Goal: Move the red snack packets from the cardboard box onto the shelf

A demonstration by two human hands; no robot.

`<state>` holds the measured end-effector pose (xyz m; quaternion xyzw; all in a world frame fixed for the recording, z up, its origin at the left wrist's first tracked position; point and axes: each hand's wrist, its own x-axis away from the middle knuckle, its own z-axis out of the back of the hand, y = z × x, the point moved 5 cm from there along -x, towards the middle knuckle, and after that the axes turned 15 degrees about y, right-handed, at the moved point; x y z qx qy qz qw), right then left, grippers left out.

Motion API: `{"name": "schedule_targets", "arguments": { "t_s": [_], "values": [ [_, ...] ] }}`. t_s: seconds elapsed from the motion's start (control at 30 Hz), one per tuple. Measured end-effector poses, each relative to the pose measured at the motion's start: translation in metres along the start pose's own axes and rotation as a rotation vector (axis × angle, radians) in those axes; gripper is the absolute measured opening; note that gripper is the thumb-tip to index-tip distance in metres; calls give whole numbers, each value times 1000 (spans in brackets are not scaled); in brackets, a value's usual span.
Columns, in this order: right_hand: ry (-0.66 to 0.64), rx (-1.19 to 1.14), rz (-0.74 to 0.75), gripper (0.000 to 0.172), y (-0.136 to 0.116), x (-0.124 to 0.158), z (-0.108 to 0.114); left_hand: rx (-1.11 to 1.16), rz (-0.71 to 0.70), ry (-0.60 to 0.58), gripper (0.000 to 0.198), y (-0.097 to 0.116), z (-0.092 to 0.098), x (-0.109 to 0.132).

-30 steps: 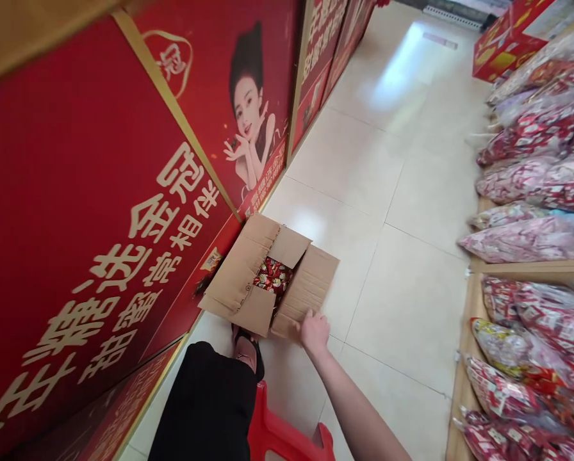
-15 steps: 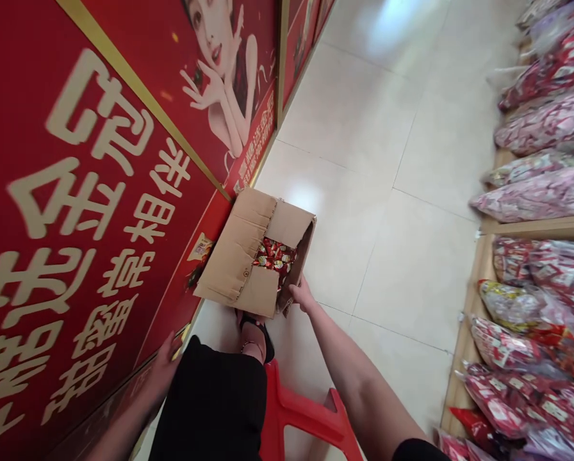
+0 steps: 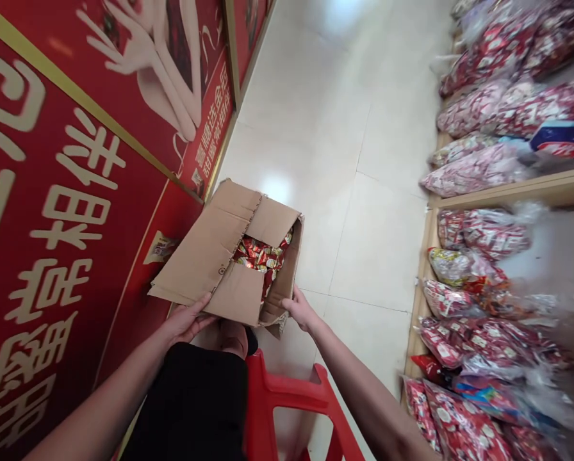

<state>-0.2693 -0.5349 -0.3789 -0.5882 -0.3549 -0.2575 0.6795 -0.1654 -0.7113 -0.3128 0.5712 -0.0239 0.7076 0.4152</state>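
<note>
A brown cardboard box point(image 3: 241, 291) with partly open flaps sits in front of me beside the red panel. Through the gap between the flaps, red-wrapped candies point(image 3: 262, 253) show inside. My left hand point(image 3: 191, 320) grips the near left side, thumb over the cardboard and fingers beneath its edge. At the near right corner, my right hand point(image 3: 300, 308) is closed on the box wall. The box's underside is hidden.
A red plastic stool point(image 3: 294, 390) stands by my leg, below the box. Red printed panels point(image 3: 138, 326) run along the left. On the right, wooden shelving point(image 3: 419, 307) holds several clear bags of wrapped candies point(image 3: 496, 230). Pale floor tiles point(image 3: 349, 237) lie between.
My left hand has come up from beside my leg and taken hold of the box's near left side. My right hand keeps its grip. The view has shifted toward the right.
</note>
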Motion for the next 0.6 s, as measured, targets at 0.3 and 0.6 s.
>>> {"name": "schedule_targets", "arguments": {
  "t_s": [0.3, 0.6],
  "values": [
    [19, -135, 172, 46, -79, 113, 54, 21, -10, -183, 30, 80, 2, 95],
    [198, -87, 314, 57, -128, 259, 158, 87, -110, -240, 93, 86, 63, 228]
  ]
}}
